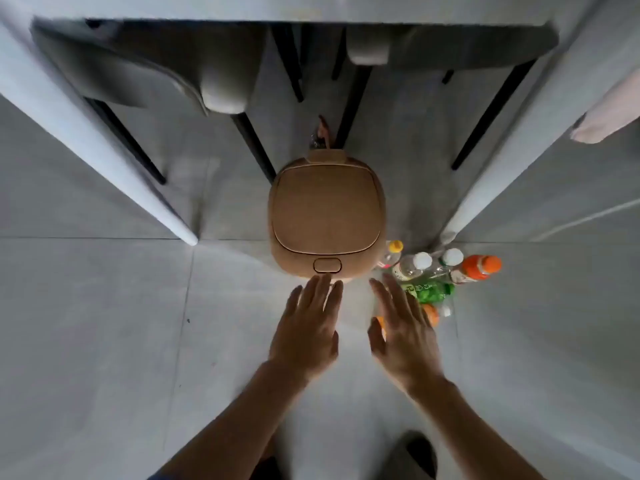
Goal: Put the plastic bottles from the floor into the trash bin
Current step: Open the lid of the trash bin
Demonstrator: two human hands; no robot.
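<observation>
A tan trash bin (pixel 327 216) stands on the floor in the middle of the head view, lid shut, with a push button (pixel 327 265) at its near edge. Several plastic bottles cluster on the floor to its right: a yellow-capped one (pixel 391 254), a white-capped one (pixel 414 266), an orange-capped one (pixel 476 268) and a green-labelled one (pixel 429 292). My left hand (pixel 308 327) is flat, fingers apart, fingertips just below the button. My right hand (pixel 403 330) is spread over the near bottles and hides part of them. Neither hand holds anything.
The bin stands under the near edge of a white table (pixel 311 5), between its white legs (pixel 104 150). Grey chairs (pixel 194 81) with black legs stand behind the bin. Another bottle (pixel 320 133) lies behind the bin. My shoe (pixel 419 452) shows at the bottom.
</observation>
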